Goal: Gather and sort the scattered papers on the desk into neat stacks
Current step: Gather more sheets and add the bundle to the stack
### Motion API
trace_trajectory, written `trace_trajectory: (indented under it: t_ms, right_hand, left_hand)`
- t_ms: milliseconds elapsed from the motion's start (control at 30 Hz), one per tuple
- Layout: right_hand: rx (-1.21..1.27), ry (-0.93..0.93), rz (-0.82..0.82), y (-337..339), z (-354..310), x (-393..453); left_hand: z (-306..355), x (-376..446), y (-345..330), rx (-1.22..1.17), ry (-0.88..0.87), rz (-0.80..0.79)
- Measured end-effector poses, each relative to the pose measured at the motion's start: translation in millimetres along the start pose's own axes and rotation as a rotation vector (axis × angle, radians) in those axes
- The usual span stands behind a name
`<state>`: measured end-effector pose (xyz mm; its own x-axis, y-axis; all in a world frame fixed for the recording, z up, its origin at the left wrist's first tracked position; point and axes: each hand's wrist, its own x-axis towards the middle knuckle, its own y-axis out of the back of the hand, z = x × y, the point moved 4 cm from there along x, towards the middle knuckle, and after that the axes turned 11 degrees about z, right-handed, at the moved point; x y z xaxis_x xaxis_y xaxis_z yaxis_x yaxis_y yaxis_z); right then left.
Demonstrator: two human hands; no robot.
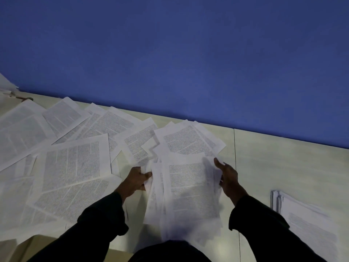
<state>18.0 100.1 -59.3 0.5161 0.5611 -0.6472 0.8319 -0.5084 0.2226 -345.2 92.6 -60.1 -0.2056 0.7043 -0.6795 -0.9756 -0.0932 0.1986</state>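
- Dark sleeves (pixel 102 222) fill the near edge of the view, and from them our two hands reach out over the worktop (pixel 283 167).
- Between the hands we hold a loose bundle of printed pages (pixel 188 190), its sheets fanned and uneven, the lower ends hanging toward the near edge.
- Our left hand (pixel 137 180) pinches the bundle's left side, thumb over the sheets; our right hand (pixel 228 178) clasps the right side, thumb up along the paper's edge. The hands stand apart, one on each flank, which we judge is how the sheets get squeezed and squared into line.
- Behind the bundle, toward the far edge, a few more pages (pixel 190 138) lie overlapped; whether the bundle touches them we cannot tell.
- Scattered papers (pixel 69 157) cover the left part of the worktop, tilted every way and overlapping, running out past the left edge of view. These look like the bulk of what is left to gather.
- Near the right near corner sits a finished-looking stack (pixel 306 218), edges roughly aligned, well apart from our hands. We take it as the place for sorted sheets.
- A seam (pixel 235 148) in the worktop runs between the bundle and that stack; bare surface lies there, so nothing blocks a move rightward.
- At the far left corner more paper (pixel 5 84) is heaped up; beside it a small dark object is too blurred to name.
- A blue wall (pixel 170 53) backs the far edge.
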Motion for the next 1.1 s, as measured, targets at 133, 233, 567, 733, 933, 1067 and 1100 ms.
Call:
trace_trajectory:
  t_ms: [133, 233, 567, 733, 933, 1067, 1100]
  right_hand:
    - [-0.028, 0.049, 0.07, -13, -33, 23]
    - [-0.158, 0.19, 0.063, -26, -49, 31]
    - [-0.595, 0.511, 0.037, -69, -106, 42]
    - [-0.338, 0.352, 0.234, -47, -99, 46]
    - [0.096, 0.082, 0.36, 7, -32, 30]
    - [0.275, -0.026, 0.383, 32, 8, 9]
    - [0.312, -0.054, 0.373, 36, 14, 6]
  left_hand:
    - [-1, 8, 17, 0.094, 0.06, -0.036]
    - [0, 19, 19, 0.114, -0.058, 0.111]
    - [12, 39, -1, 0.618, -0.374, 0.148]
    - [-1, 31, 18, 0.244, -0.184, 0.345]
    - [-48, 14, 14, -0.347, 0.223, 0.548]
    - [-60, -1, 4, -0.468, 0.262, 0.549]
    - [-62, -3, 2, -0.403, 0.246, 0.53]
